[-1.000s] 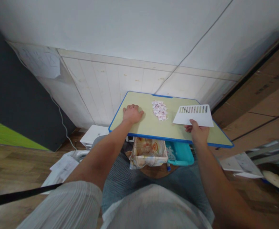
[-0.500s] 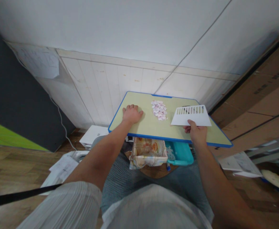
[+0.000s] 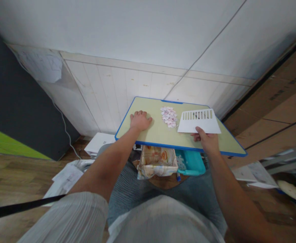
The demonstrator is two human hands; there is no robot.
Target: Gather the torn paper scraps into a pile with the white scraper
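My left hand (image 3: pixel 140 120) lies flat on the left part of the small table (image 3: pixel 153 136), fingers spread, holding nothing. My right hand (image 3: pixel 206 139) pinches the near edge of a flat white sheet (image 3: pixel 197 126) with a row of slots along its far side, thumb on top and fingers underneath. Whether the sheet is card or plastic I cannot tell. Something dark shows through some of its slots. Between the sheet and my left hand is a pile of small pale pink and white paper-like pieces (image 3: pixel 169 116).
Below the table's front edge sit a patterned, lined basket (image 3: pixel 160 170) and a turquoise tray (image 3: pixel 194 165) with white scraps inside. A blue-capped object (image 3: pixel 178 177) lies near them. The wall (image 3: pixel 127 81) rises behind the table, and large cardboard boxes (image 3: pixel 271 108) stand at the right.
My right hand has shifted the slotted white sheet slightly left, nearer the pile, and its tilt has changed a little. My left hand has stayed in place.
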